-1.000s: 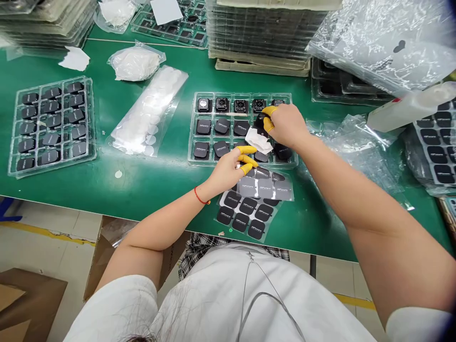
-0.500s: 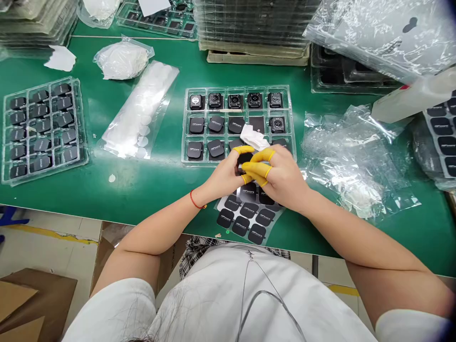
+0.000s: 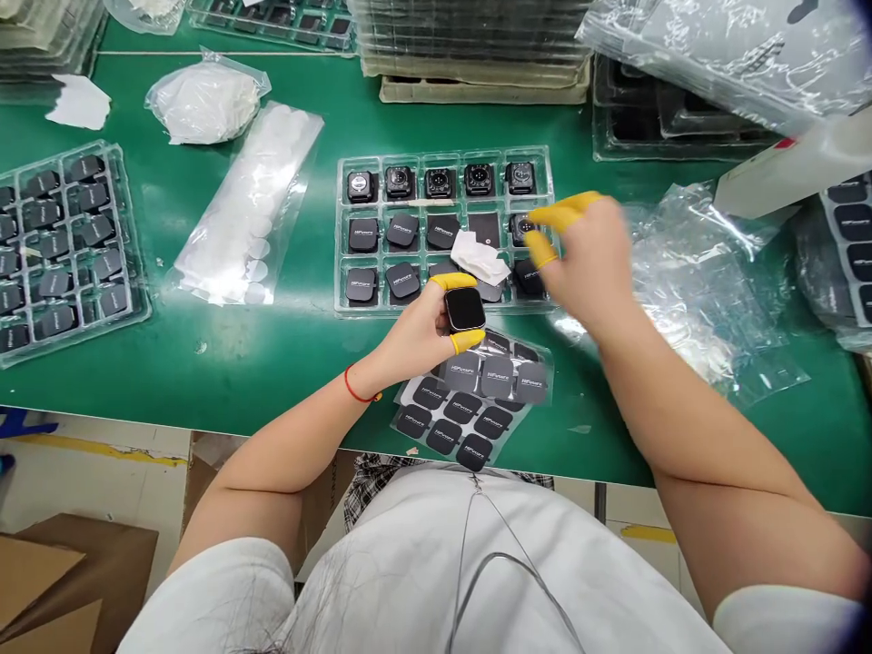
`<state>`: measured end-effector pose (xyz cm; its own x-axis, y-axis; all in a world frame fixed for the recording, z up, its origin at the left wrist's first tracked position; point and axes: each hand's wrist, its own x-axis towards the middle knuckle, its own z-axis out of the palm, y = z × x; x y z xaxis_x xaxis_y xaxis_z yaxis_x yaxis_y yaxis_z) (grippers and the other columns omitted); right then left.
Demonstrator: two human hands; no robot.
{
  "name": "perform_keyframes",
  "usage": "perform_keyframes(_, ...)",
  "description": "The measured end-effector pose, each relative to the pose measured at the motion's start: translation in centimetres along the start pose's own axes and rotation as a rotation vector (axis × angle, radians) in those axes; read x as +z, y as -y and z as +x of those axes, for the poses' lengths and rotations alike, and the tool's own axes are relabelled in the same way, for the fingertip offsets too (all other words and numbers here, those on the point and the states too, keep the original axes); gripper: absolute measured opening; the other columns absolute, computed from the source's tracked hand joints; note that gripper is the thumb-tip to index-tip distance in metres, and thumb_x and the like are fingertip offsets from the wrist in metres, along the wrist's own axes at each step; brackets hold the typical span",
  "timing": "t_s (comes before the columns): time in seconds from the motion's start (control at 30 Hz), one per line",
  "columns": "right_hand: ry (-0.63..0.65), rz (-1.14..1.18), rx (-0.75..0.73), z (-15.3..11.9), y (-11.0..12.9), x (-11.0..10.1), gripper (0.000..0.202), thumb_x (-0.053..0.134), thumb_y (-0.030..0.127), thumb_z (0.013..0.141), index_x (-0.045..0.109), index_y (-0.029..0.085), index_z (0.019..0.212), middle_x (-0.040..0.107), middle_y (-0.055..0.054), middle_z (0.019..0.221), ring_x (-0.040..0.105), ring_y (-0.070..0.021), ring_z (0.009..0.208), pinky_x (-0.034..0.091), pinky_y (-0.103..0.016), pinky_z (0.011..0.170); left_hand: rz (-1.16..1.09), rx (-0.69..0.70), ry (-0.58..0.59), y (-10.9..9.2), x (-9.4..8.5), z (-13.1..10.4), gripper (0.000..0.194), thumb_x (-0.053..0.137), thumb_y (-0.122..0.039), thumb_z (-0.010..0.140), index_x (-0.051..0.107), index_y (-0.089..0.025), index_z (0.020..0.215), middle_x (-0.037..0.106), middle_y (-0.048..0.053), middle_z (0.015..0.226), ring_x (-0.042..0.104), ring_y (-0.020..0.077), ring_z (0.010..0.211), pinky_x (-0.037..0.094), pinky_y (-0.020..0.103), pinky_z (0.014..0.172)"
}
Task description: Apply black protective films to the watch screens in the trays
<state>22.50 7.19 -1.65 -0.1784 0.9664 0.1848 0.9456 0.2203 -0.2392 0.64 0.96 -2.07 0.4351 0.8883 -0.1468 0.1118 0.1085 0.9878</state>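
Observation:
My left hand [image 3: 432, 322], with yellow finger cots on thumb and finger, grips a square smartwatch body [image 3: 465, 309] by its sides, the dark screen facing up. My right hand [image 3: 579, 245], also in yellow cots and slightly blurred, is over the right edge of a clear tray [image 3: 339, 263]. Its thumb and fingers are apart, and I see nothing between them. Several watch bodies [image 3: 479, 179] lie back up in the tray, others under black labelled covers [image 3: 363, 234]. A crumpled white tissue [image 3: 480, 259] rests on it. Below the watch lie sheets of black labelled stickers [image 3: 446, 436].
Another filled tray [image 3: 140, 300] is at the left, near a bag of round clear stickers [image 3: 252, 200] and a white bundle in plastic [image 3: 206, 98]. Stacked trays [image 3: 470, 45] stand behind. Crumpled clear bags [image 3: 701, 291] and a white bottle [image 3: 794, 173] are on the right.
My right hand has left the watch and moved up and right to the tray's edge. My left hand keeps the watch, whose screen now shows. The view has shifted slightly.

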Motion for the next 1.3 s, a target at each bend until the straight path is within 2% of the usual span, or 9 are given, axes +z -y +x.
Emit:
perform_keyframes(0.17, 0.146, 0.17, -0.188, 0.3, 3.6, 2.0, 0.026, 0.051, 0.022, 0.09, 0.069, 0.016, 0.107, 0.066, -0.013, 0.101, 0.058, -0.0288, 0.096, 0.041, -0.044, 0.085, -0.039, 0.025, 0.009, 0.2, 0.1, 0.3, 0.053, 0.076, -0.024, 0.076, 0.049, -0.022, 0.122, 0.063, 0.006, 0.113, 0.065, 0.0152, 0.09, 0.056, 0.027, 0.077)
perform_keyframes(0.27, 0.078, 0.347, -0.209, -1.2, 3.7, 0.7, 0.022, 0.05, 0.024, 0.092, 0.07, 0.02, 0.1, 0.066, -0.008, 0.092, 0.057, -0.0234, 0.087, 0.042, -0.04, 0.079, -0.031, 0.057, -0.024, 0.5, -0.2, 0.4, 0.056, 0.077, -0.028, 0.075, 0.048, -0.022, 0.123, 0.065, 0.005, 0.108, 0.066, 0.0145, 0.087, 0.056, 0.026, 0.074)
perform_keyframes(0.47, -0.063, 0.411, -0.599, -4.3, 4.7, -0.9, 0.02, 0.055, 0.034, 0.094, 0.074, 0.028, 0.093, 0.064, -0.005, 0.093, 0.053, -0.0214, 0.092, 0.037, -0.044, 0.088, 0.214, 0.241, 0.002, 1.0, -0.3, 0.2, 0.056, 0.075, -0.038, 0.077, 0.049, -0.021, 0.124, 0.064, 0.007, 0.119, 0.066, 0.0176, 0.093, 0.055, 0.03, 0.08)
perform_keyframes(0.57, -0.153, 0.371, -0.531, -4.2, 4.6, -0.3, 0.021, 0.053, 0.035, 0.095, 0.074, 0.029, 0.097, 0.062, -0.005, 0.091, 0.052, -0.0216, 0.091, 0.036, -0.043, 0.085, 0.148, 0.223, -0.01, 1.1, 0.0, 0.0, 0.057, 0.074, -0.041, 0.078, 0.048, -0.023, 0.126, 0.064, 0.006, 0.114, 0.066, 0.0179, 0.092, 0.055, 0.029, 0.075)
perform_keyframes(0.77, -0.142, 0.332, -0.578, -4.9, 5.2, 0.1, 0.021, 0.05, 0.034, 0.096, 0.071, 0.029, 0.094, 0.063, -0.003, 0.083, 0.051, -0.0209, 0.087, 0.037, -0.042, 0.084, 0.176, 0.267, 0.015, 1.0, -0.3, 0.0, 0.056, 0.075, -0.036, 0.077, 0.05, -0.022, 0.126, 0.064, 0.006, 0.117, 0.065, 0.0167, 0.091, 0.054, 0.028, 0.076)
perform_keyframes(0.9, -0.177, 0.382, -0.336, -3.6, 4.6, 0.6, 0.021, 0.051, 0.036, 0.094, 0.069, 0.026, 0.096, 0.066, -0.005, 0.088, 0.055, -0.0227, 0.088, 0.041, -0.043, 0.084, 0.089, 0.158, 0.01, 0.9, 0.1, 0.0, 0.057, 0.076, -0.04, 0.077, 0.049, -0.021, 0.124, 0.065, 0.005, 0.106, 0.066, 0.0168, 0.085, 0.055, 0.03, 0.075)
perform_keyframes(1.03, -0.079, 0.429, -0.108, -2.6, 2.9, -0.2, 0.022, 0.052, 0.033, 0.092, 0.069, 0.022, 0.101, 0.07, -0.008, 0.097, 0.058, -0.0269, 0.096, 0.045, -0.045, 0.083, 0.014, 0.203, -0.077, 0.9, 0.3, -0.1, 0.057, 0.071, -0.042, 0.083, 0.042, -0.028, 0.13, 0.058, 0.007, 0.123, 0.067, 0.0219, 0.102, 0.057, 0.038, 0.088)
perform_keyframes(1.2, 0.272, 0.508, -0.102, -3.7, 3.7, -1.7, 0.021, 0.053, 0.03, 0.09, 0.072, 0.022, 0.095, 0.071, -0.005, 0.088, 0.062, -0.0216, 0.08, 0.048, -0.035, 0.07, 0.07, 0.365, -0.143, 1.7, 0.3, 0.0, 0.057, 0.062, -0.048, 0.088, 0.035, -0.033, 0.135, 0.046, 0.007, 0.14, 0.052, 0.0297, 0.132, 0.052, 0.046, 0.101)
perform_keyframes(1.3, 0.241, 0.527, -0.15, -4.6, 4.9, -1.3, 0.017, 0.058, 0.026, 0.088, 0.072, 0.021, 0.096, 0.072, -0.005, 0.091, 0.064, -0.0215, 0.082, 0.048, -0.035, 0.071, 0.015, 0.32, -0.155, 1.4, 0.3, 0.0, 0.062, 0.065, -0.052, 0.085, 0.034, -0.031, 0.134, 0.047, 0.008, 0.14, 0.049, 0.0296, 0.135, 0.051, 0.046, 0.104)
